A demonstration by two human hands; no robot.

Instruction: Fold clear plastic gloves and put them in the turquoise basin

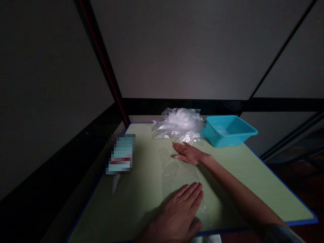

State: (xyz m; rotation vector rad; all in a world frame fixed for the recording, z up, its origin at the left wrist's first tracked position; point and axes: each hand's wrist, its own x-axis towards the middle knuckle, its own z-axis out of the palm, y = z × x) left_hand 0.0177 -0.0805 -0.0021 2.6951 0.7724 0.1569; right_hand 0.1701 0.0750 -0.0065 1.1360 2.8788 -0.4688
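Observation:
A thin, clear plastic glove lies spread on the pale green table, its see-through finger shapes pointing away from me. My left hand rests palm down over its near part, fingers stretched out side by side. Farther up, my right hand is laid flat by the glove's far right side, its fingers apart and pointing left. Neither hand grips anything. The glove's near part is partly hidden under my left hand, and its edges are hard to make out.
A heap of crumpled clear plastic sits at the table's back edge. Right of it stands a turquoise basin. A pixelated pale object with a whitish strip is at the left edge. Walls enclose the back and left.

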